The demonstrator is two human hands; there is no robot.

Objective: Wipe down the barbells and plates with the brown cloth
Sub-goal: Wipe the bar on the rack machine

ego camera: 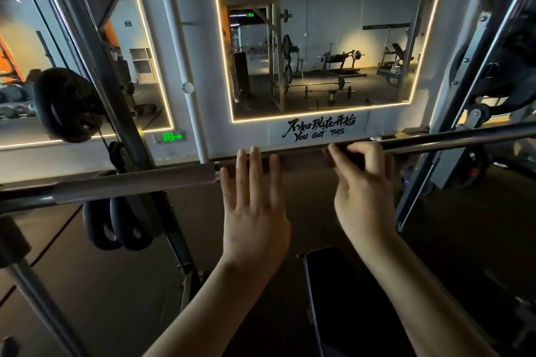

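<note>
Our two bare forearms reach up from the bottom edge in the head view, with a dark pad (342, 293) lying just under and between them. Our left hand (255, 211) is spread flat, back toward us. Its fingers (255, 165) are straight and a little apart, and their tips lie against the brown cloth (301, 158). Our right hand (362, 191) sits just beside it. Its fingers (345, 165) are curled narrow and, with the thumb, pinch the right end of the cloth.

That cloth is draped along the middle of the barbell (449, 139), covering the stretch between our two hands. We cannot tell whether it wraps fully round the bar. The barbell runs across the whole view, tilted slightly, lower at the left and higher at the right, with bare metal showing on both sides of the cloth.

At the left, a grey rack upright (95, 66) slants through the view. A black plate (66, 104) hangs beside it above the bar, and dark looped handles (116, 226) hang below the bar.

Behind the barbell, a mirror (319, 52) edged with a warm light strip reflects other gym equipment. Below it on the wall is black lettering (319, 127) that includes "YOU GOT THIS". A green exit sign (171, 136) glows to its left.
</note>
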